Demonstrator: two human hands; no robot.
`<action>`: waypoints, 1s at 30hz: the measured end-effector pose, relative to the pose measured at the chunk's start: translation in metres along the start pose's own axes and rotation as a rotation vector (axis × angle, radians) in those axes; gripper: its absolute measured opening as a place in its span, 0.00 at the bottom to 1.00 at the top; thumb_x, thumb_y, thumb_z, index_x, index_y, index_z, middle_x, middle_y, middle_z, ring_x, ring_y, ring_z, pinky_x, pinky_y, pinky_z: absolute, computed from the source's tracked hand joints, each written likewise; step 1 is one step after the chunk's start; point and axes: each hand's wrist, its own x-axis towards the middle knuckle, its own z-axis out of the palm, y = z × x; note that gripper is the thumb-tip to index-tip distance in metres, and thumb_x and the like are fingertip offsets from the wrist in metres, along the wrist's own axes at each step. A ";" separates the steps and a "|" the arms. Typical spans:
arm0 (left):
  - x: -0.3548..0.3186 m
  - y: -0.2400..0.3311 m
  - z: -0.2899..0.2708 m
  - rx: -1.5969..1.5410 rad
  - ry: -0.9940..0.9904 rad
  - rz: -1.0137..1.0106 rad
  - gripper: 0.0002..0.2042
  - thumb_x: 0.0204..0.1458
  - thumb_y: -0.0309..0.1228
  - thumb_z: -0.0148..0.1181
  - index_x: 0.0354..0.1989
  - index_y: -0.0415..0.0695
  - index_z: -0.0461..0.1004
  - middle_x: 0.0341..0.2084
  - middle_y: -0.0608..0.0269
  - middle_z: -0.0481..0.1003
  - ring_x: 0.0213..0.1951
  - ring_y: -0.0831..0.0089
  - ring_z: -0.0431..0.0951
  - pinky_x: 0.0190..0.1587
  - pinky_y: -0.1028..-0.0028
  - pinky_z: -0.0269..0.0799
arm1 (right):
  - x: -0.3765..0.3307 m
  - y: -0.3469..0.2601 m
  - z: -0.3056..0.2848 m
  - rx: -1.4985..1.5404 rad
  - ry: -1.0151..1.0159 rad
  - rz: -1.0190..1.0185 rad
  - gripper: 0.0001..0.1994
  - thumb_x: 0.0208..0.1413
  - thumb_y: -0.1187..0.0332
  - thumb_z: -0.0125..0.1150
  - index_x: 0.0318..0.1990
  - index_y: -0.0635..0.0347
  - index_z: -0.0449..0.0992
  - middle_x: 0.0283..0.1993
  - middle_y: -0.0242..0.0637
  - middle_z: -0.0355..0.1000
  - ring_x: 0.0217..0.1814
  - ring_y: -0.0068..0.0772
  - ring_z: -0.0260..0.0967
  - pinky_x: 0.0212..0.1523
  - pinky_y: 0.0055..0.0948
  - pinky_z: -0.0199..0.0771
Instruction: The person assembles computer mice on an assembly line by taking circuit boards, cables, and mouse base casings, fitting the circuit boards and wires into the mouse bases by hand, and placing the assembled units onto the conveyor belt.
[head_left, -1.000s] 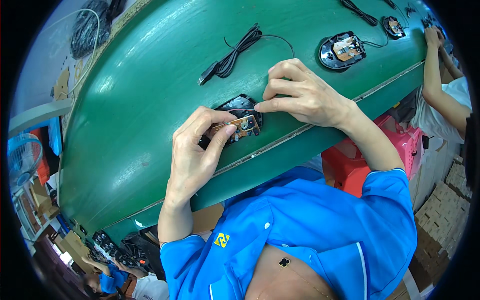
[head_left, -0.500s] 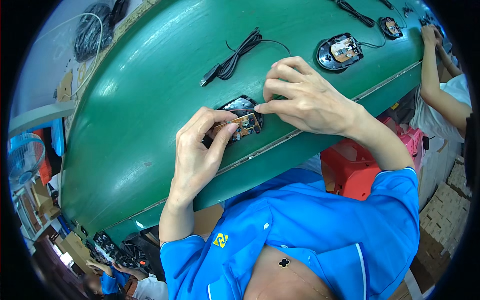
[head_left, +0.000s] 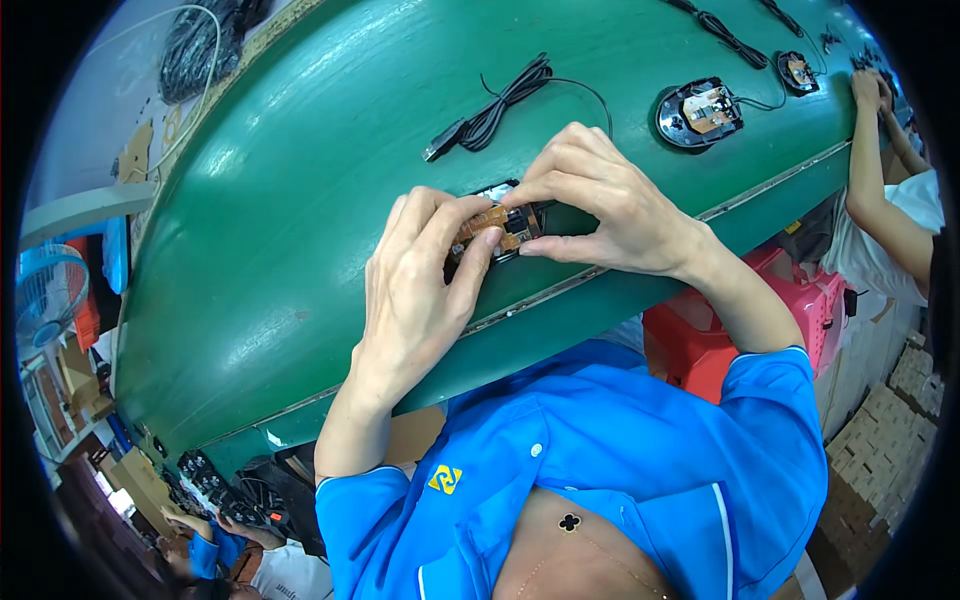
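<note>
Board: brown, copper-toned circuit board [head_left: 492, 226], small and oblong, pinched between both hands just above the near edge of the green belt [head_left: 300, 230].
Shell: a black mouse base [head_left: 497, 192] sits on the belt right under the board, mostly hidden by the fingers; whether the board is already seated in it I cannot tell.
Left hand: the left hand [head_left: 420, 290] is curled, fingertips closed on the board's near-left end, thumb out of sight beneath.
Right hand: the right hand [head_left: 600, 205] arches over from the other side, thumb and forefinger nipped onto the board's right end, the other fingers spread loosely above.
Cable: a bundled black cable with a plug [head_left: 495, 110] lies on the belt just beyond the hands, apart from them.
Doing it well: I would keep the board level and let the fingertips press at its edges, not on the parts, so it drops square into the shell; a tilt at one end looks like the likely snag.
Nearby: another open mouse base [head_left: 700, 112] with its board showing lies farther along, and a co-worker's arm [head_left: 885, 190] reaches onto the belt at the far right.
</note>
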 end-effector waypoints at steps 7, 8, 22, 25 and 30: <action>0.001 -0.009 0.001 0.131 -0.024 0.087 0.16 0.55 0.29 0.69 0.52 0.41 0.79 0.43 0.56 0.71 0.45 0.63 0.69 0.45 0.68 0.69 | -0.006 0.004 0.003 0.109 0.009 0.095 0.21 0.50 0.68 0.78 0.53 0.57 0.83 0.44 0.33 0.73 0.46 0.32 0.67 0.46 0.29 0.70; 0.002 -0.010 0.000 0.147 -0.016 0.106 0.17 0.54 0.29 0.70 0.53 0.41 0.79 0.45 0.55 0.71 0.47 0.62 0.68 0.47 0.66 0.69 | -0.006 0.005 0.003 0.124 0.013 0.114 0.21 0.50 0.68 0.78 0.53 0.57 0.83 0.44 0.33 0.73 0.46 0.31 0.67 0.45 0.29 0.70; 0.007 -0.032 0.002 -0.072 -0.034 0.122 0.20 0.54 0.28 0.70 0.56 0.45 0.79 0.52 0.56 0.73 0.53 0.60 0.69 0.56 0.64 0.69 | -0.002 0.000 0.003 0.052 0.014 0.175 0.20 0.51 0.69 0.77 0.53 0.59 0.82 0.45 0.34 0.71 0.44 0.32 0.67 0.43 0.30 0.71; 0.009 -0.039 0.000 -0.143 -0.042 0.131 0.18 0.54 0.25 0.69 0.55 0.44 0.80 0.51 0.58 0.74 0.52 0.61 0.70 0.56 0.65 0.69 | -0.001 -0.006 0.002 -0.042 0.020 0.194 0.20 0.51 0.68 0.76 0.52 0.58 0.82 0.45 0.34 0.70 0.43 0.33 0.67 0.43 0.30 0.71; 0.011 -0.043 -0.004 -0.217 -0.101 0.046 0.18 0.52 0.23 0.69 0.53 0.43 0.82 0.52 0.60 0.76 0.54 0.63 0.71 0.57 0.67 0.70 | 0.003 -0.013 -0.004 -0.247 -0.069 0.183 0.21 0.49 0.67 0.77 0.52 0.58 0.82 0.46 0.35 0.71 0.44 0.34 0.67 0.43 0.29 0.71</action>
